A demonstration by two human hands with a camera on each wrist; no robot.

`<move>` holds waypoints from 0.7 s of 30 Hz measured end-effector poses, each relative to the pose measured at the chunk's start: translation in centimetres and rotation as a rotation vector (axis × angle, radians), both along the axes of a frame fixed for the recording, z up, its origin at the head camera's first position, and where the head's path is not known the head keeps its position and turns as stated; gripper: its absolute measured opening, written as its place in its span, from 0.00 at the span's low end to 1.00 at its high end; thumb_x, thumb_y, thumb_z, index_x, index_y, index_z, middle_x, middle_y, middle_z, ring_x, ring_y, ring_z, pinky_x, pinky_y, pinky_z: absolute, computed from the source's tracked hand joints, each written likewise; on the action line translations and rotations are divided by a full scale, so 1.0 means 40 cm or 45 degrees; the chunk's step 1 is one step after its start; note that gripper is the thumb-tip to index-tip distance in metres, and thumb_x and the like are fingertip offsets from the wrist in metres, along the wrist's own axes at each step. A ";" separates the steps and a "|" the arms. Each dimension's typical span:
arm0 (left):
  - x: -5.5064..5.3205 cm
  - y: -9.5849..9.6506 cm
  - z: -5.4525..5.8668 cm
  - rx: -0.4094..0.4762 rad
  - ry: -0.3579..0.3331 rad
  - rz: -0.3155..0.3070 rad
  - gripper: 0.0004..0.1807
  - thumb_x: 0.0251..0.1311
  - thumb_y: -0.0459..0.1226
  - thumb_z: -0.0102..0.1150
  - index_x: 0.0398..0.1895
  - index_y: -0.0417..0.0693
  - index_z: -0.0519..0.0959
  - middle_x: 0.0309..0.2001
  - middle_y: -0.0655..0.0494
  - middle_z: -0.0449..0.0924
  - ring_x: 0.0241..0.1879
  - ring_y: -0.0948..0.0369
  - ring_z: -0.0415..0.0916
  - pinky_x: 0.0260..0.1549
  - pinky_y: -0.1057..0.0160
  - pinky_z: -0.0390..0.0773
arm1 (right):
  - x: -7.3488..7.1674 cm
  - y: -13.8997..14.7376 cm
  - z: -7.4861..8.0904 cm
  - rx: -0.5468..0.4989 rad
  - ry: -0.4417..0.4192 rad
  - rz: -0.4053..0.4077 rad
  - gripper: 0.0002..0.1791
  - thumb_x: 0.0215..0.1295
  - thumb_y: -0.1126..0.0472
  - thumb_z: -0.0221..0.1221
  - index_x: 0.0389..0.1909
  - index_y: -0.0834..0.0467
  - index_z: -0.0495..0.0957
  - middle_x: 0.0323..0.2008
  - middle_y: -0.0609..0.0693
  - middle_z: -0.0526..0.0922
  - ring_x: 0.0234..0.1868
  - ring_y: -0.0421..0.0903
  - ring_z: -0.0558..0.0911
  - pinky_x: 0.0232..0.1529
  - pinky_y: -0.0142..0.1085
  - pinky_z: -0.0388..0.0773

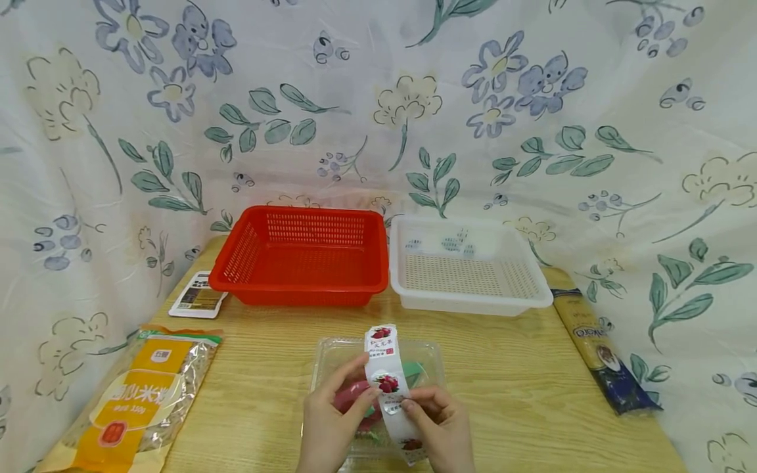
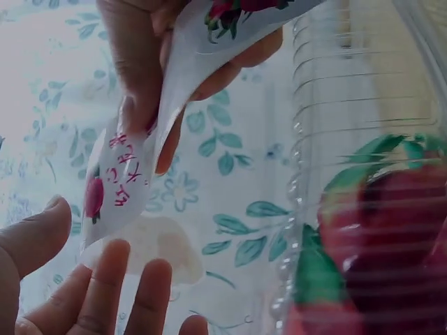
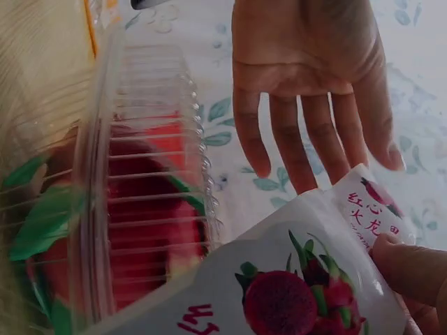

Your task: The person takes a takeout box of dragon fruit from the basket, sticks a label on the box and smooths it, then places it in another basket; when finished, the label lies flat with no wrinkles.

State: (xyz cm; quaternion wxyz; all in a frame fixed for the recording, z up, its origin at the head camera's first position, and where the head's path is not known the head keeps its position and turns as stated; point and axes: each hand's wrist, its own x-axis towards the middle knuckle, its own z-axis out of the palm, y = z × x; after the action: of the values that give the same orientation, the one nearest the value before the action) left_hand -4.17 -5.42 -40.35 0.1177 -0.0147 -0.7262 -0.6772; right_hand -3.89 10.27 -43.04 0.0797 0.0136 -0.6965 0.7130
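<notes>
A strip of white labels [image 1: 387, 384], printed with red dragon fruit and red writing, hangs over a clear plastic box [image 1: 436, 358]. My right hand [image 1: 442, 427] pinches the strip from its right side; in the right wrist view the thumb [image 3: 412, 265] lies across a label. On the strip's other side is my left hand [image 1: 332, 420], its thumb tip overlapping the strip in the head view. The left wrist view shows the fingers [image 2: 105, 286] of that hand spread and fairly straight by the strip's end. Pink-and-green fruit [image 2: 391, 230] shows through the box wall.
A red basket [image 1: 296, 297] and a white basket [image 1: 473, 305] stand side by side at the back. On the left lie a large yellow-and-clear food bag [image 1: 133, 401] and a small white packet [image 1: 200, 295]. A yellow-and-blue packet [image 1: 603, 351] lies along the right edge.
</notes>
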 end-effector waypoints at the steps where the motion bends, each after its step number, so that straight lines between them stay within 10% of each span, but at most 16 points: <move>1: -0.001 0.002 0.000 0.015 -0.035 0.000 0.23 0.50 0.33 0.70 0.53 0.47 0.81 0.43 0.46 0.85 0.35 0.67 0.84 0.28 0.66 0.84 | 0.001 -0.002 0.000 0.021 0.005 -0.005 0.03 0.57 0.71 0.63 0.32 0.67 0.80 0.27 0.34 0.86 0.27 0.33 0.82 0.24 0.29 0.79; 15: 0.003 0.009 -0.009 -0.081 -0.135 -0.088 0.11 0.49 0.39 0.71 0.39 0.51 0.88 0.31 0.56 0.87 0.26 0.72 0.77 0.22 0.70 0.80 | 0.009 0.009 0.021 0.101 -0.016 0.107 0.06 0.64 0.71 0.57 0.38 0.71 0.78 0.28 0.36 0.84 0.29 0.32 0.79 0.30 0.29 0.79; 21: 0.004 0.019 -0.025 -0.155 0.094 -0.189 0.14 0.49 0.37 0.71 0.41 0.49 0.87 0.28 0.55 0.87 0.20 0.74 0.73 0.19 0.69 0.78 | 0.000 0.022 0.038 0.051 0.056 0.089 0.06 0.66 0.72 0.55 0.34 0.74 0.75 0.25 0.36 0.80 0.26 0.32 0.77 0.28 0.28 0.78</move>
State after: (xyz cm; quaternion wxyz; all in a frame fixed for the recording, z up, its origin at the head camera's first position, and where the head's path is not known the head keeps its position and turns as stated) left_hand -3.99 -4.65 -41.35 0.0928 -0.1006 -0.7580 -0.6377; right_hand -3.89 11.16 -41.54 0.0697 0.0553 -0.7077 0.7009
